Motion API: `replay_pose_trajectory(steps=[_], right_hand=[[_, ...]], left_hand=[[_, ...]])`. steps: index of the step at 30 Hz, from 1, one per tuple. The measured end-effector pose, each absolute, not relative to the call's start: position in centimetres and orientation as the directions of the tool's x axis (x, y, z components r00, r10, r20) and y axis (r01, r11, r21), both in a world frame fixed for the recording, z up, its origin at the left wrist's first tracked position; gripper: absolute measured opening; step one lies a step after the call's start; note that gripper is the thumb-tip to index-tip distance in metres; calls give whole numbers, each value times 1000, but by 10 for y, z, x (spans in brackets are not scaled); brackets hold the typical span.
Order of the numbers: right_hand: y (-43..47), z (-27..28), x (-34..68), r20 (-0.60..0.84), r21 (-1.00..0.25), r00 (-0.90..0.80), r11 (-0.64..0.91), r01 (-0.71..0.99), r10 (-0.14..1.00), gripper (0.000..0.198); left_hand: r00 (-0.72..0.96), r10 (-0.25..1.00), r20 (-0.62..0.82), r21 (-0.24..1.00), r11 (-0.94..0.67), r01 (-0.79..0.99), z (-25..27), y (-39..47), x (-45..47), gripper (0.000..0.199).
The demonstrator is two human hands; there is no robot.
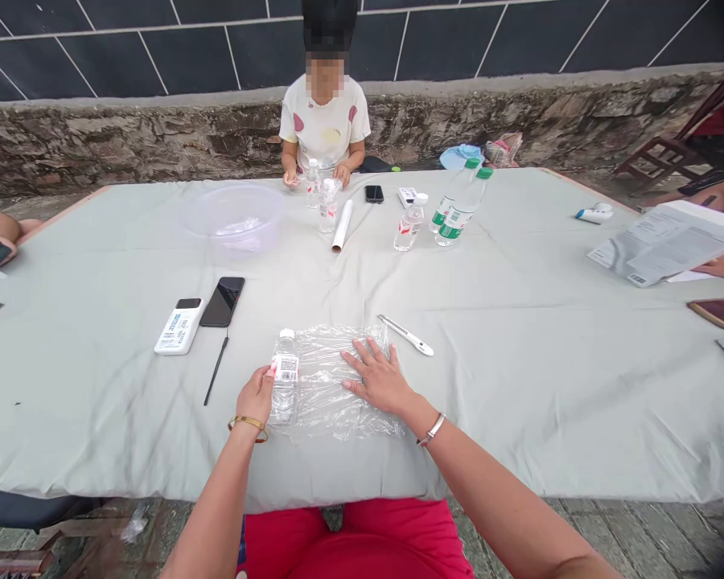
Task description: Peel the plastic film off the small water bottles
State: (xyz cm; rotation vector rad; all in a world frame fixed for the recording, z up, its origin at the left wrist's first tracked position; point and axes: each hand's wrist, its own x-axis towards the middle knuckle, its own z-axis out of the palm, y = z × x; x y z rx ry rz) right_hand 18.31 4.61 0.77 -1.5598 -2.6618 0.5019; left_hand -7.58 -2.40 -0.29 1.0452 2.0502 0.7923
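Note:
A clear water bottle (285, 390) with a white cap lies on its side at the left edge of a sheet of plastic wrap (322, 394). Fingers of my left hand (257, 394) are closed around the bottle's left side. Spread flat, my right hand (377, 374) presses on the right part of the wrinkled wrap and holds nothing. Just beyond that hand lies a white utility knife (407, 335) on the cloth.
Left are a white power bank (179, 326) and a black phone (223, 301). Farther off stand a clear basin (235, 211), a wrap roll (343, 226), a small bottle (410, 223) and green-capped bottles (462, 211). A person (324, 129) sits opposite; others sit at both sides.

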Motion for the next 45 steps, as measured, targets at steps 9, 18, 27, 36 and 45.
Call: replay_pose_trajectory(steps=[9, 18, 27, 36, 45], right_hand=[[33, 45, 92, -318, -696, -413, 86, 713, 853, 86], [30, 30, 88, -334, -648, -373, 77, 758, 866, 93], [23, 34, 72, -295, -581, -371, 142, 801, 880, 79], [35, 24, 79, -418, -746, -329, -113, 656, 847, 106], [31, 30, 109, -471, -774, -598, -629, -73, 648, 50]], left_hand=[[-491, 838, -238, 749, 480, 456, -2, -14, -47, 22], [-485, 839, -248, 801, 459, 384, -6, -7, -46, 21], [-433, 867, -246, 860, 402, 315, -4, 12, -59, 33], [-553, 749, -365, 908, 417, -34, -15, -1, -69, 25], [-661, 644, -385, 916, 355, -188, -10, -4, -83, 30]])
